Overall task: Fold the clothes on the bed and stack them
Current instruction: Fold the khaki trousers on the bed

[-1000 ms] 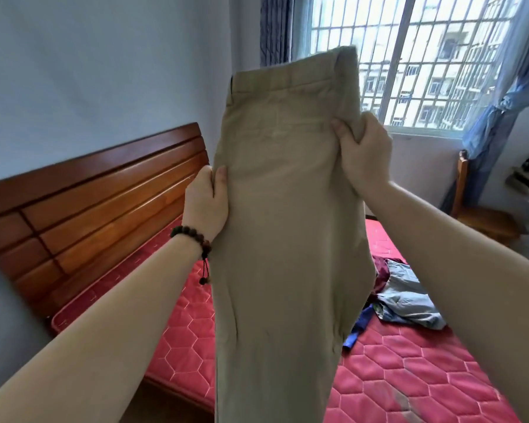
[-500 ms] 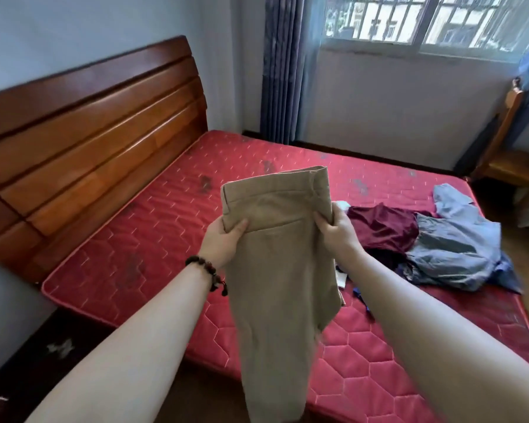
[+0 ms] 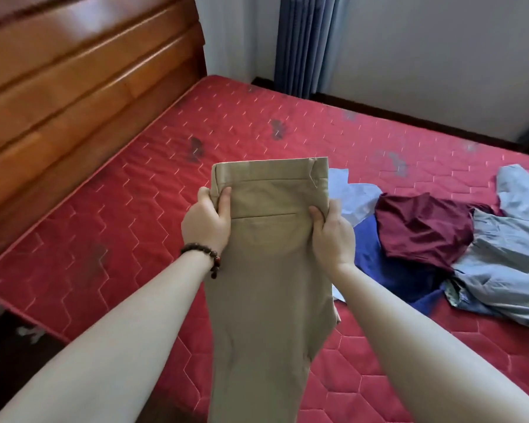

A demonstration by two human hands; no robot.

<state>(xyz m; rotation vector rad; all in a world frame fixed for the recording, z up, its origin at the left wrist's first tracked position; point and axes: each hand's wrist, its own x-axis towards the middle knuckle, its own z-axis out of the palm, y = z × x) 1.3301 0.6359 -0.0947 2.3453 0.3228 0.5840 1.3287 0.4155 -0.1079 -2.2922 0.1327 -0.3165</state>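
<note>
Khaki trousers [image 3: 266, 270], folded lengthwise, hang above the near edge of the bed [image 3: 135, 215], waistband uppermost. The left hand [image 3: 206, 222] grips the left edge just below the waistband, thumb in front; the right hand [image 3: 333, 236] grips the right edge likewise. Unfolded clothes lie heaped at right on the mattress: a maroon garment [image 3: 422, 230], a blue garment [image 3: 388, 270], a pale blue shirt [image 3: 507, 257].

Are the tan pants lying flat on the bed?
No, both hands hold the tan pants up above the red mattress.
</note>
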